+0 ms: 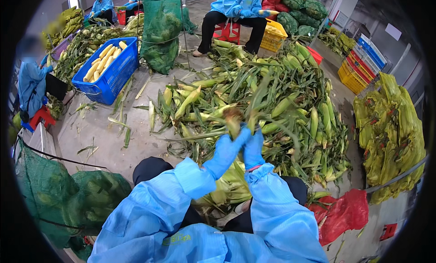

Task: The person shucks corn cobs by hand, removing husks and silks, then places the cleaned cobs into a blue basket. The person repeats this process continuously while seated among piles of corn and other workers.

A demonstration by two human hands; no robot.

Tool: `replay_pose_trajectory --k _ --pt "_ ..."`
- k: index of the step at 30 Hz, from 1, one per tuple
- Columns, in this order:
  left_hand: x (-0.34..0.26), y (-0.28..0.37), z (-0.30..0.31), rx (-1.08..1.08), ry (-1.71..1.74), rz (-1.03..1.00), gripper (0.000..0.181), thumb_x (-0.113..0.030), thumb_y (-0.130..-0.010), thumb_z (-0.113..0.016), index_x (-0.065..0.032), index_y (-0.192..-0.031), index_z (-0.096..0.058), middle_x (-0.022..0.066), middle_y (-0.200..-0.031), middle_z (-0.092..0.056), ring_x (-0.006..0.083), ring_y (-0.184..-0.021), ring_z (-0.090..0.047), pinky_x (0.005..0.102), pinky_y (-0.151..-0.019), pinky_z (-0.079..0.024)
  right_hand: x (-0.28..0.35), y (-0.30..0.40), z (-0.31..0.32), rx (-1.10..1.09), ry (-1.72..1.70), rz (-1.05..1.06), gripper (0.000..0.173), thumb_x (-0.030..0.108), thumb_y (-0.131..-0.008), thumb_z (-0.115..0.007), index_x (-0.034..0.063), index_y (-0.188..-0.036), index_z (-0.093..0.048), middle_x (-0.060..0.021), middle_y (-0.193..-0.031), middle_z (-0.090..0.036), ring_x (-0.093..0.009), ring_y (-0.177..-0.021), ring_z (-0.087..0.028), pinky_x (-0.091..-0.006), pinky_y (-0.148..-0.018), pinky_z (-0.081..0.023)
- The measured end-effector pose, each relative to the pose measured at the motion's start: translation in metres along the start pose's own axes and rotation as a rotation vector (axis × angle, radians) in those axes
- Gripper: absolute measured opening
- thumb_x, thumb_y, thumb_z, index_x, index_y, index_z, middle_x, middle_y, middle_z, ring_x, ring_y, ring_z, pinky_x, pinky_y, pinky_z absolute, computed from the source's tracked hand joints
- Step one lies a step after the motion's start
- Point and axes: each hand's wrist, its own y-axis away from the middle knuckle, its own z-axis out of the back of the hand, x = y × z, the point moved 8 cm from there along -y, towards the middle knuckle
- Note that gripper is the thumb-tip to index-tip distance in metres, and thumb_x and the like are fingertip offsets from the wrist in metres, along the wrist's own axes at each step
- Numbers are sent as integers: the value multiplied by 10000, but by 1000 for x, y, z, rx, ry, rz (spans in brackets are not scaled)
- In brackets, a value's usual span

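My left hand [226, 153], in a blue glove, is closed on an ear of corn [233, 121] in its husk, with brown silk at the top. Right beside it, the two touching, my right hand [253, 150] grips green husk leaves [253, 118] that stick up, blurred. Both hands are over the near edge of a big heap of unhusked corn [286, 106]. Below them, between the knees, lie pale stripped husks [231, 188]. What the fingers cover is hidden.
A blue plastic crate [117, 75] of peeled corn stands at upper left. Green mesh bags stand at lower left [98, 191] and top centre [161, 35]. A red mesh bag [344, 215] lies at lower right, yellow mesh sacks [390, 137] beyond. Co-workers sit around, one [236, 7] across the heap.
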Motion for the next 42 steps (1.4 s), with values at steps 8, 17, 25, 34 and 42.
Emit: replay_pose_trajectory --k 8,17,25,34,42 --pt "-2 -34 30 -175 396 260 745 -595 -771 -519 40 -1159 -479 72 -760 -466 174 -684 -459 307 -590 -376 37 16 -23 119 163 367 227 193 -898 -503 -15 -887 -592 -65 -790 -592 -144 -733 -544 -282 -714 -437" --pt "88 -145 96 -174 710 148 709 -634 -825 -351 9 -1073 -519 152 -896 -579 259 -773 -531 384 -672 -443 41 59 -34 482 -469 -179 538 350 -959 -257 170 -453 -280 15 -400 -267 -134 -409 -257 -285 -534 -301" --pt "128 -176 248 -384 683 170 596 -579 -840 -404 -47 -1092 -501 148 -1007 -566 280 -839 -561 464 -766 -460 50 65 29 392 -648 -404 594 400 -947 -242 184 -394 -235 20 -366 -206 -147 -361 -209 -292 -443 -244" --pt "-7 -101 161 -519 698 -94 513 -534 -839 -471 -34 -774 -564 82 -632 -564 199 -560 -532 324 -543 -434 -50 -13 95 350 1260 -223 745 701 -745 -403 9 -894 -635 -209 -823 -616 -303 -774 -610 -372 -689 -469" --pt "-8 -85 117 -386 43 -11 640 -620 -803 -451 -6 -632 -496 77 -561 -416 187 -544 -383 347 -534 -350 11 3 35 374 1616 112 564 598 -742 -526 71 -909 -637 -168 -760 -623 -302 -727 -617 -401 -618 -476"
